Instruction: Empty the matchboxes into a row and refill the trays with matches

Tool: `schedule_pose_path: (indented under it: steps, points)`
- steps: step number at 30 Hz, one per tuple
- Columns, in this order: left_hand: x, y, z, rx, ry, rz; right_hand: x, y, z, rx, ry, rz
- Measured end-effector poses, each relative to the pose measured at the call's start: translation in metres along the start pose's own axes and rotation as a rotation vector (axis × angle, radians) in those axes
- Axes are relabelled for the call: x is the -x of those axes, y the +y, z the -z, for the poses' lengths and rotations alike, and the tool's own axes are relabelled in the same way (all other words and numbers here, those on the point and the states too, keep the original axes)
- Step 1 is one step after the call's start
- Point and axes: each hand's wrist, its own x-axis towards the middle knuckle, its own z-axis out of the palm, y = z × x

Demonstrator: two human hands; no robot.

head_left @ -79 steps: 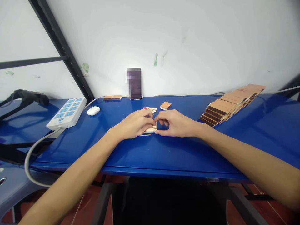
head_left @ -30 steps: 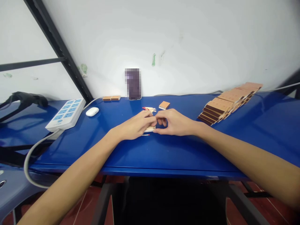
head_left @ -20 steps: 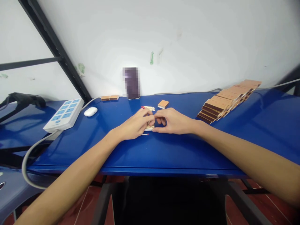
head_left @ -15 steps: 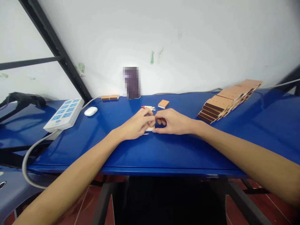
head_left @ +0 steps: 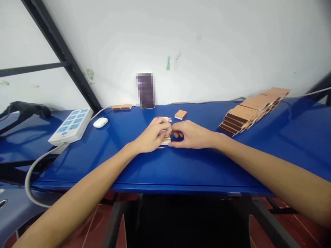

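Free desk (head_left: pixel 186 172) before hands (head_left: pixel 156 135), matchbox stack (head_left: pixel 247 111) — right obstacle

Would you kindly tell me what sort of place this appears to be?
Probably a simple indoor workspace: a blue table stands against a white wall, with a power strip lying on it.

Bright light floods the plain white wall (head_left: pixel 219 51), fading into that top right corner; down on the glossy blue counter (head_left: pixel 193 168), soft reflections streak! Wide-angle stretch bends the sides, and coarse pixels mask the dark rectangular phone (head_left: pixel 147 91).
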Motion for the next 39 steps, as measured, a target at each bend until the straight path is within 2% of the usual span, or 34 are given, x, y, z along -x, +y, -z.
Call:
schedule_pose_path:
  steps: [7,15,20,24,27,30,36,39]
  points:
    - [-0.003,-0.001,0.002,-0.003,0.095,0.054,0.001,-0.001,0.000,-0.041,0.177,0.097]
    - [0.002,-0.010,0.013,-0.162,0.121,0.000,0.003,-0.004,-0.004,-0.124,0.116,0.157]
    - [0.004,-0.018,0.020,-0.258,0.108,0.114,0.003,-0.005,-0.004,-0.111,0.111,0.171]
    - [0.005,-0.028,0.021,-0.282,0.104,0.188,0.003,-0.003,-0.004,-0.163,0.246,0.145]
    - [0.006,-0.034,0.020,-0.251,0.109,0.241,0.002,-0.006,-0.002,-0.147,0.339,0.098]
    - [0.005,-0.036,0.020,-0.152,0.129,0.282,0.003,-0.009,0.002,-0.057,0.371,0.084]
    - [-0.001,-0.027,0.016,0.101,0.251,0.296,0.005,-0.013,0.005,-0.066,0.313,0.101]
    - [-0.002,-0.022,0.011,0.176,0.251,0.302,0.006,-0.016,0.001,0.020,0.281,0.132]
